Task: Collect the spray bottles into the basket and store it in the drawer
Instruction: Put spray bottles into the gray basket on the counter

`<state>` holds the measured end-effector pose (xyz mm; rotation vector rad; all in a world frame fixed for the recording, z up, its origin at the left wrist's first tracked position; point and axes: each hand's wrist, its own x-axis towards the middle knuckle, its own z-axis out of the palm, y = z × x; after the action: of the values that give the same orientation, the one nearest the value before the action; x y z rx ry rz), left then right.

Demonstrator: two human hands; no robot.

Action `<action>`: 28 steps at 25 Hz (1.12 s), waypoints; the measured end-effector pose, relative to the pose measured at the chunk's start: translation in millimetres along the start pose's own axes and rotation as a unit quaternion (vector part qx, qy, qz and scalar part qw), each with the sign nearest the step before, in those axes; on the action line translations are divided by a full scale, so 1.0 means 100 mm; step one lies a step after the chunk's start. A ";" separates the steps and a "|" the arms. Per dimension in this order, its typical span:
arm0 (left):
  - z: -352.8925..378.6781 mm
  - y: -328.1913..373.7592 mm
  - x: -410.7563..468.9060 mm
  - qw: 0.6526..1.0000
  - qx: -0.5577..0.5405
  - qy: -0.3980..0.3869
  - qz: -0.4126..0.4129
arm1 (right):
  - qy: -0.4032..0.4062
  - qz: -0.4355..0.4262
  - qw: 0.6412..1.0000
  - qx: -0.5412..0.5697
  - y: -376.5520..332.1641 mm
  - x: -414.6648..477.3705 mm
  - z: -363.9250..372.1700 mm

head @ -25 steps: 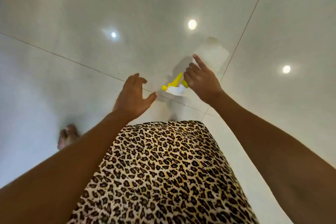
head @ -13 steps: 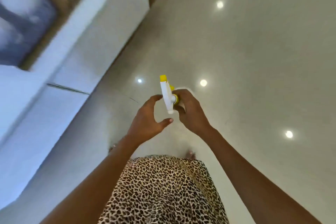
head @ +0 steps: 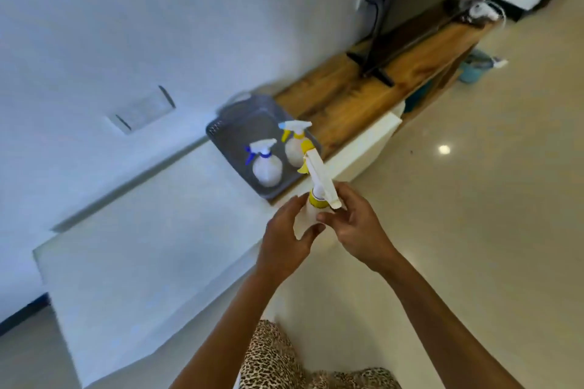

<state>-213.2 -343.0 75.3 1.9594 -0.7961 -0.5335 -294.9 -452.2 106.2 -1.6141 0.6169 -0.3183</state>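
A white spray bottle with a yellow collar and trigger (head: 319, 180) is upright in both hands, just in front of the basket. My left hand (head: 287, 238) wraps its body from the left. My right hand (head: 357, 224) touches its neck from the right. The grey mesh basket (head: 235, 139) sits on a white cabinet top. Inside it stand a blue-trigger spray bottle (head: 265, 164) and a yellow-trigger spray bottle (head: 295, 145), the latter partly hidden by the held bottle's head.
The white low cabinet (head: 151, 237) runs along the wall on the left. A wooden shelf (head: 363, 95) carries a dark TV stand (head: 379, 50) to the right. A blue bucket (head: 475, 68) stands on the glossy tiled floor (head: 474, 215).
The view swung up from the floor to the cabinet and basket. The bottle, picked off the floor by my right hand, is now held upright in both hands near the basket.
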 end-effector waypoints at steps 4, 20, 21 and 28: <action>-0.57 -0.02 0.15 0.995 -0.007 0.098 0.006 | -0.037 -0.020 0.999 -0.014 -0.57 0.29 0.45; -1.15 0.22 1.59 0.956 0.143 0.253 -0.051 | -0.041 -0.176 0.911 -0.371 -1.48 2.18 0.42; -1.19 0.20 1.70 0.953 0.149 0.257 -0.063 | -0.042 -0.166 0.914 -0.368 -1.41 2.39 0.37; -1.22 -0.01 2.06 0.937 0.170 0.273 -0.139 | -0.122 -0.054 0.925 -0.357 -0.59 3.60 0.24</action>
<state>9.7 -417.5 123.0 2.3998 -0.2655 0.0137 23.8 -632.1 106.7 -2.3504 0.4739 0.0495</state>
